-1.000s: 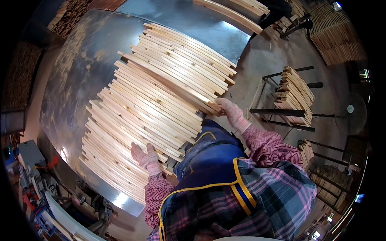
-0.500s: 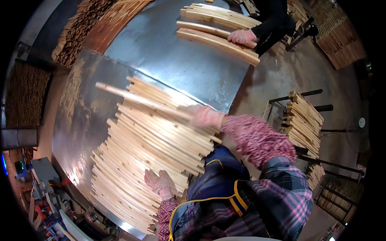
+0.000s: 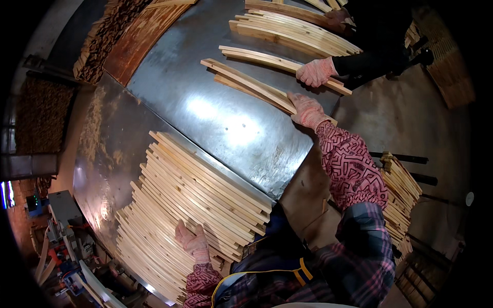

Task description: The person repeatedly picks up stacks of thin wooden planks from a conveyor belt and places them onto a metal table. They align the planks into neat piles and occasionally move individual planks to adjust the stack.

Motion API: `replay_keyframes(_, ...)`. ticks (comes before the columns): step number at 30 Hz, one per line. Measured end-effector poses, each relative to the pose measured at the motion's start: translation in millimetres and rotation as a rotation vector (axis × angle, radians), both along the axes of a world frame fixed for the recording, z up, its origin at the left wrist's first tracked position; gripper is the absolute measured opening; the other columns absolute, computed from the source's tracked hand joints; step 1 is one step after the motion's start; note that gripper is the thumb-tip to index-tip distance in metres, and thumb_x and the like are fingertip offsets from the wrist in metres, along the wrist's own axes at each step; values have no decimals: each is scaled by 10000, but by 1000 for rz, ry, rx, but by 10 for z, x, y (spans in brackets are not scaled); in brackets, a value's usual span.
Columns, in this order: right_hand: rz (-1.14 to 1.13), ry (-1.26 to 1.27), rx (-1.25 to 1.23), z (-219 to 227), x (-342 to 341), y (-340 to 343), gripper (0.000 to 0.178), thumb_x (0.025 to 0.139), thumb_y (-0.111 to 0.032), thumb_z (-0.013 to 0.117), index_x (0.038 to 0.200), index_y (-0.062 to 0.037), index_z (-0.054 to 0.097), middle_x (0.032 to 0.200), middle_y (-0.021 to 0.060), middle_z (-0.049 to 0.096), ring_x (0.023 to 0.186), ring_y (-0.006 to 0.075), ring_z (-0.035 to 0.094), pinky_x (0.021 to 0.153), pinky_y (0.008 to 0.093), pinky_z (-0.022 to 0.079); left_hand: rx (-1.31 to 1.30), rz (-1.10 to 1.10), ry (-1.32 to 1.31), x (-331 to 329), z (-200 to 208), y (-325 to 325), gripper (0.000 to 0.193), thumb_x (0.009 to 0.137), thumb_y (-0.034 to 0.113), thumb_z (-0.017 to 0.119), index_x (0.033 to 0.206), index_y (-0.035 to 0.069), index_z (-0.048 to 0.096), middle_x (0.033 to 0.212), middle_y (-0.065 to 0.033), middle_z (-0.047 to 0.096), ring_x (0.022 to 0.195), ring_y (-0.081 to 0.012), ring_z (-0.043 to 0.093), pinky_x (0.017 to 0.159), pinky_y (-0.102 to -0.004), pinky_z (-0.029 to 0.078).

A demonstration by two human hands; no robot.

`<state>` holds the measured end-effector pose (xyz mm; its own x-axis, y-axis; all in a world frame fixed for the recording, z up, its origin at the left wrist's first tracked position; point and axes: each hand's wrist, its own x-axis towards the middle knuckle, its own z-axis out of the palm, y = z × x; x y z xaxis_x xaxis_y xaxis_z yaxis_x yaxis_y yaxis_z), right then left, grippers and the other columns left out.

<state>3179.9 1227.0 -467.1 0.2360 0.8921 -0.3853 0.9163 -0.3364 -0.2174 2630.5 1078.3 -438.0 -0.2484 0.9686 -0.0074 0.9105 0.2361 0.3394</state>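
Observation:
My left hand (image 3: 191,242), in a pale pinkish work glove, lies with its fingers apart on a wide row of light wooden strips (image 3: 197,187) on the near metal table. My right hand (image 3: 309,111), gloved alike, reaches to the far metal table. Its fingers are closed round the near end of a wooden strip (image 3: 246,81) there. A second strip (image 3: 250,93) lies close along its near side; whether I grip that one too, I cannot tell. Just beyond, a co-worker's gloved hand (image 3: 316,72) holds another strip (image 3: 259,56).
Beyond the co-worker's hand lies a bundle of strips (image 3: 292,32), near that person's other hand (image 3: 337,18). Stacked wood (image 3: 108,38) and a reddish-brown board (image 3: 144,38) stand far left. More strips (image 3: 403,190) sit on a rack at right. Machinery (image 3: 72,267) is lower left.
My right hand has gone from above the near row, where it held a strip, to the strips on the far table. The view has shifted. My left hand stays on the row.

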Motion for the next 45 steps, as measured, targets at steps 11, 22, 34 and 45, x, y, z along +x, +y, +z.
replay_keyframes(11, 63, -72, 123, -199, 22, -379, 867, 760, -364, 695, 1480, -65, 315, 1258, 224, 577, 1151, 365, 585, 1026, 406, 455, 137, -516, -430, 1970, 134, 930, 633, 751, 116, 798, 1335, 33, 568, 1340, -155, 519, 1220, -282, 530, 1010, -315, 451)
replay_keyframes(22, 164, -156, 146, 330, 81, 314, 756, 720, -538, 705, 1303, -75, 577, 1402, 176, 527, 1253, 319, 526, 1062, 371, 415, -586, 101, -1285, 3272, -576, 1593, 896, 768, 134, 711, 1529, 74, 243, 1087, -195, 627, 983, -295, 626, 886, -376, 519)
replay_keyframes(34, -93, 715, -82, -229, -303, -729, 689, 844, -530, 667, 1342, -69, 550, 1240, 206, 635, 1172, 324, 596, 1016, 375, 454, -502, -499, -399, 3309, -547, 1497, 763, 887, 540, 584, 1406, 9, 411, 1196, -275, 603, 1107, -383, 609, 946, -443, 477)
replay_keyframes(45, -415, 337, 118, 469, -1163, -24, 615, 638, -267, 796, 1183, -47, 616, 1041, 194, 699, 937, 326, 696, 838, 424, 554, -832, -845, -509, 2043, 363, 430, 769, 902, 545, 529, 1498, 90, 357, 1380, -190, 536, 1261, -360, 520, 1071, -407, 409)
